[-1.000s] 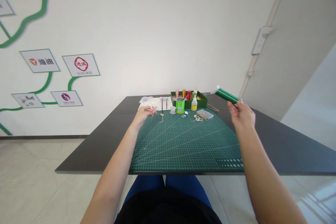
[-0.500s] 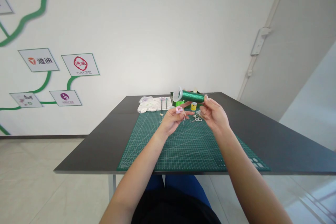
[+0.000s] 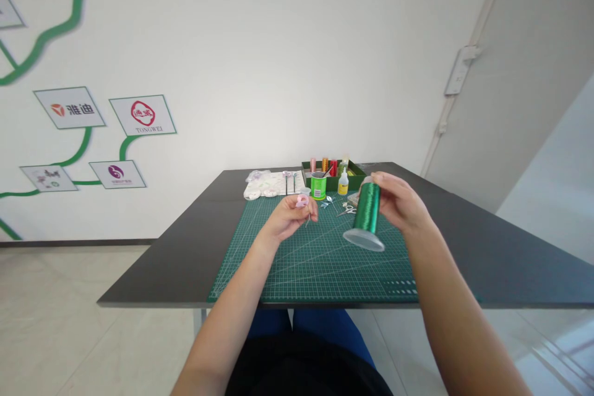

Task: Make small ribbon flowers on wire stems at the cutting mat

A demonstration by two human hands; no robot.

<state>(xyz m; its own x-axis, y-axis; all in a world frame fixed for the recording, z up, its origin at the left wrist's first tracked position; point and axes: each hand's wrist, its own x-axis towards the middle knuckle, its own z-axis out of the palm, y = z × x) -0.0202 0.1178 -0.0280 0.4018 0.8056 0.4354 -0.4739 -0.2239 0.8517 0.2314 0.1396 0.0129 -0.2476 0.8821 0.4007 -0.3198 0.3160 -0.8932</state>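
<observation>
Dark surface [image 3: 176,247], green mat [image 3: 325,269] on top. From mat centre I see: green box [image 3: 356,183], twelve o'clock; green spool [image 3: 367,207], two, tilted midair, right hand [image 3: 403,203] gripping its upper end; scissors [image 3: 349,210], one, just beyond, slightly in the way; pink piece [image 3: 302,200], eleven, left hand [image 3: 288,220] pinching it. Apparently spool-handling step; next move calls for steady grips.

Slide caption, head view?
Right hand holds a green spool above the mat; left hand holds a pink piece.
</observation>
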